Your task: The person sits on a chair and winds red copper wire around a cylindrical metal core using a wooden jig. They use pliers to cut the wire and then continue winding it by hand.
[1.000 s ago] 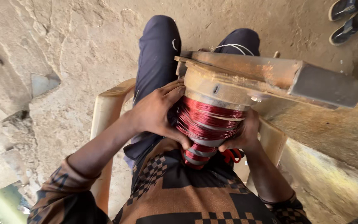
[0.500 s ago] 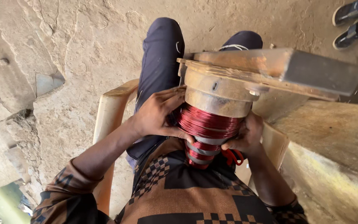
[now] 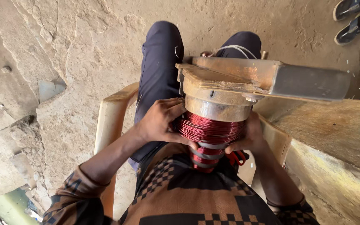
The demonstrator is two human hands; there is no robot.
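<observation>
Your left hand (image 3: 161,121) and right hand (image 3: 248,137) both clasp red wire coil (image 3: 209,130), one each side; axis runs near-far; metal housing (image 3: 219,98) caps far end, probably touching.

The coil (image 3: 210,131) at frame centre is hemmed in: left hand (image 3: 160,121) pressed on its left, right hand (image 3: 248,135) on its right, a metal block (image 3: 230,89) with a long bar (image 3: 309,81) touching it from above, the person's chest just below. Chair arms (image 3: 113,112) flank both wrists. Open room lies over the bare floor (image 3: 63,54) across the left half, and in the upper right near the sandals (image 3: 351,18).
</observation>
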